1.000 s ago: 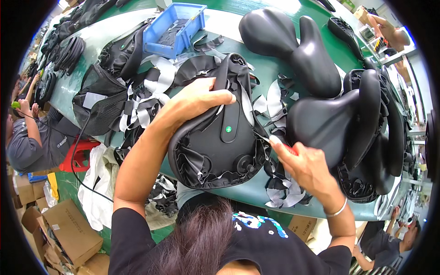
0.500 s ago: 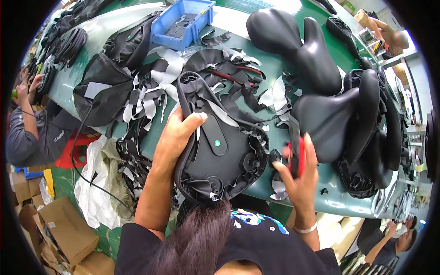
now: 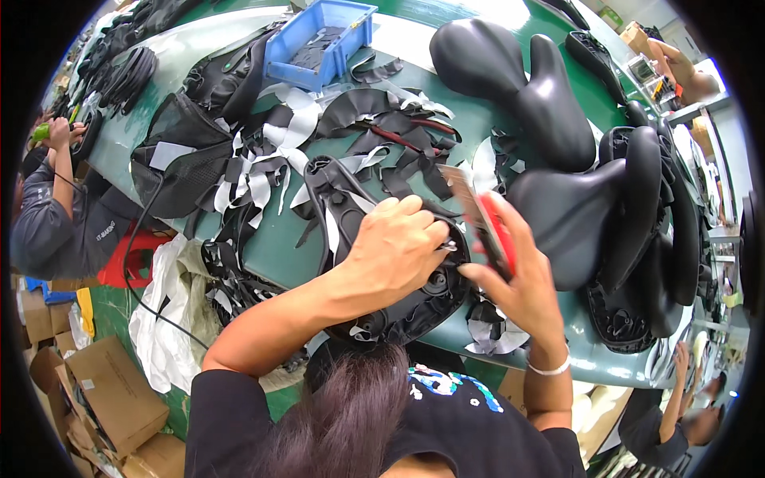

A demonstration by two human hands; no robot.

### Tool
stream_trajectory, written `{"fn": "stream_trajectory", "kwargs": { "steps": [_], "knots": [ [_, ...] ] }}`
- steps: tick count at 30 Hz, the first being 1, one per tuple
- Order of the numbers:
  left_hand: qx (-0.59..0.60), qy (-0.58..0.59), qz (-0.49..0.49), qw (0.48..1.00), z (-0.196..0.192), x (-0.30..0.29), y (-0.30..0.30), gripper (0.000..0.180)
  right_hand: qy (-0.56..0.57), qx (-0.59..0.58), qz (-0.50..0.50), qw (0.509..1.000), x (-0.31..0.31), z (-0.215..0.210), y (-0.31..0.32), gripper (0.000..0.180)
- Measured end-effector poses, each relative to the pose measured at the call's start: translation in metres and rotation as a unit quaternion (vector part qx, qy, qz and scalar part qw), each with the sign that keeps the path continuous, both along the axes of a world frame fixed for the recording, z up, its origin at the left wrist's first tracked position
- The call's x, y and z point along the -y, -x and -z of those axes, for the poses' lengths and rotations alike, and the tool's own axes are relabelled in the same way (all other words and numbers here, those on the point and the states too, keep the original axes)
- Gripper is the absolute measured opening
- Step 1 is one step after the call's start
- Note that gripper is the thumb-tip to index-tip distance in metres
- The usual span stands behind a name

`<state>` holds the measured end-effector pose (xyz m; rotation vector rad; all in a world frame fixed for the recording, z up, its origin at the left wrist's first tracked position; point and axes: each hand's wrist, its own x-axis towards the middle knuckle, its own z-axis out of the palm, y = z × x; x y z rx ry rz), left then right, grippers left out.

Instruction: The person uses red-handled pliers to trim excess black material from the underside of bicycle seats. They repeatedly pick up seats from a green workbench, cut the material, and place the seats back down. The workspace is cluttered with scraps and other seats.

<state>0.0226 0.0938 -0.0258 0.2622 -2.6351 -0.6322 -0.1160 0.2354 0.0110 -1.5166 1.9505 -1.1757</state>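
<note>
Upturned black bicycle saddle [image 3: 374,239] lies at the near edge of the green worktop [image 3: 275,251], pressed down under the left hand [image 3: 394,247], fingers clenched on its underside. Red-handled flat tool [image 3: 486,227] is grasped by right hand [image 3: 518,287], just beside the saddle.

Black printed tee, dark hair, thin bracelet [image 3: 550,369] (right wrist)

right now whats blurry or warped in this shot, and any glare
Head view: the right hand and the red-handled tool it holds are smeared by motion blur; the left hand on the upturned black saddle is sharper. Fisheye bends the green table edges toward a black rim. Glare whitens the tabletop beside the blue bin.
</note>
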Motion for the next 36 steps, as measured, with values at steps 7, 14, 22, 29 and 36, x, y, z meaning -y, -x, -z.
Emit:
{"fn": "stream_trajectory", "kwargs": {
  "steps": [7,14,22,29,36],
  "knots": [
    [0.059,-0.095,0.054,0.992,-0.006,0.008,-0.005,0.029,-0.099,-0.302,-0.093,0.944,-0.031,-0.011,0.012,0.058],
    [-0.232,-0.592,0.001,0.772,-0.025,0.037,-0.012,0.033,-0.211,-0.327,0.013,0.921,-0.075,0.000,-0.033,0.055],
    [0.113,-0.080,-0.114,0.984,-0.036,0.013,-0.005,0.047,-0.191,-0.200,0.045,0.960,-0.066,-0.008,-0.022,0.051],
    [0.030,0.064,0.115,0.991,0.000,0.012,0.014,0.027,-0.017,-0.120,0.084,0.989,-0.065,0.008,-0.014,0.044],
    [0.064,-0.160,0.123,0.977,-0.008,0.024,0.015,0.028,-0.196,-0.309,0.007,0.931,-0.046,-0.005,-0.021,0.055]
  ]
}}
